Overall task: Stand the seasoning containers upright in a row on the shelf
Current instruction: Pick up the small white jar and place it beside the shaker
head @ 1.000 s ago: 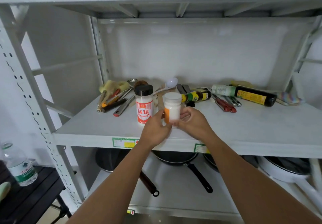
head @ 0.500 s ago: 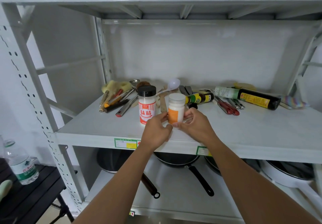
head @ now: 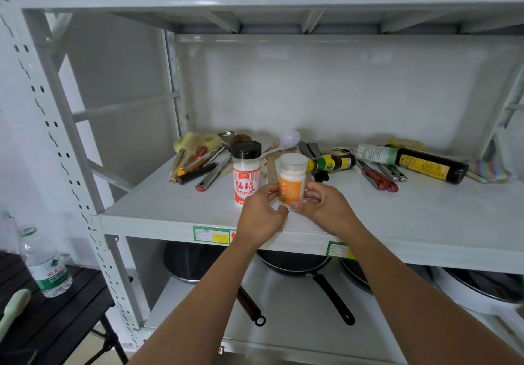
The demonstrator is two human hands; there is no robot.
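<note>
Gripping orange-label jar [head: 292, 183] upright: left hand [head: 262, 217], right hand [head: 326, 208], beside black-capped jar [head: 246, 173] on shelf [head: 170, 208].

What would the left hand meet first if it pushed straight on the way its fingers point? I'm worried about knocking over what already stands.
The left hand already touches the orange-labelled jar, so it would push that first. Depth is unclear, but the black-capped shaker appears just left of that line.
</note>
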